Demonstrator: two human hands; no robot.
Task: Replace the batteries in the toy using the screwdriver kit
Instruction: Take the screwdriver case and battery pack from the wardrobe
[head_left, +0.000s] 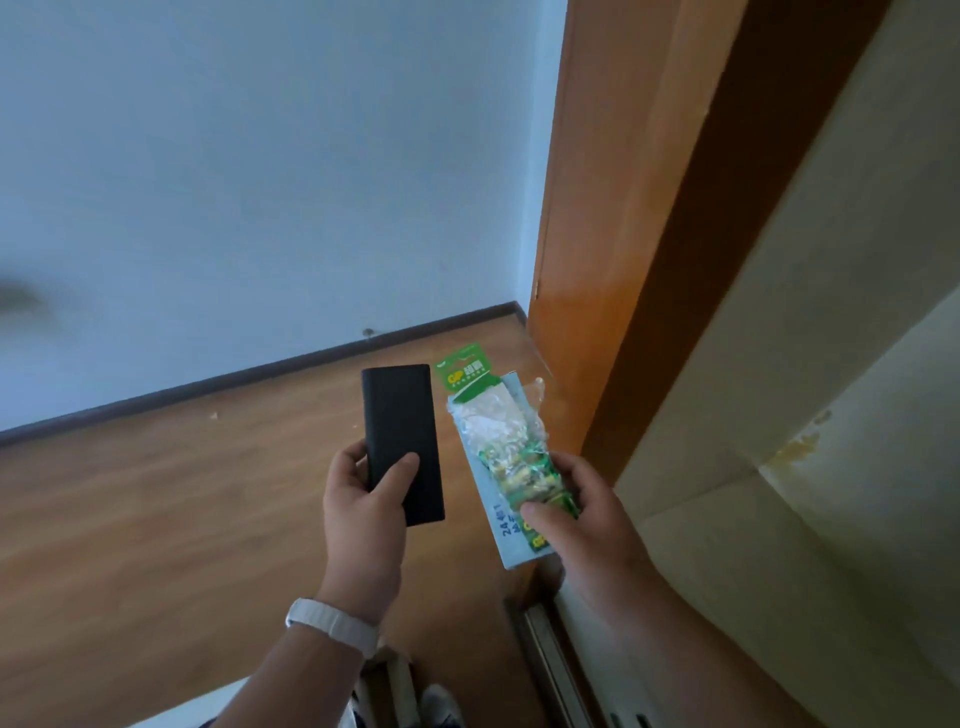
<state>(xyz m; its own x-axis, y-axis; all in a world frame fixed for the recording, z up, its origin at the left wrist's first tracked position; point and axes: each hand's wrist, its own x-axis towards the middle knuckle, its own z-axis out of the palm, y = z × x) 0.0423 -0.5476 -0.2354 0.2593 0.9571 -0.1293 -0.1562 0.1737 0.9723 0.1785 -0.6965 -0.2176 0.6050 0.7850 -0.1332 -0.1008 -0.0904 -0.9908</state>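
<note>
Gripped in our left hand (363, 512) is a flat black rectangular case (402, 441), matte and with rounded corners. Our thumb (400, 470) presses across its front face and our fingers wrap behind its left edge, so the hand is closed on the case. The case stands nearly upright, its upper end tilted slightly away from us. We cannot tell from this view what the case contains.

Our right hand (576, 512) is clamped on two items stacked together. On top lies a green battery pack in crinkled clear plastic wrap (511, 447), with a green hang-card at its far end. Beneath it lies a flat pale blue cardboard box with dark printed characters (498, 525). Our thumb pins the lower end of the pack against the box, and our fingers close around the right edge of both. The stack slants with its far end leaning left, towards the top of the case. The two held loads sit just beside each other without touching.

A white band (332, 623) circles our left wrist. Below both hands runs a brown wood-grain floor (156, 499), bordered by a dark skirting board (260, 371) along a pale wall (260, 156). An orange-brown wooden door frame (613, 234) rises to the right, next to a cream panel (831, 415) with a yellowish stain.
</note>
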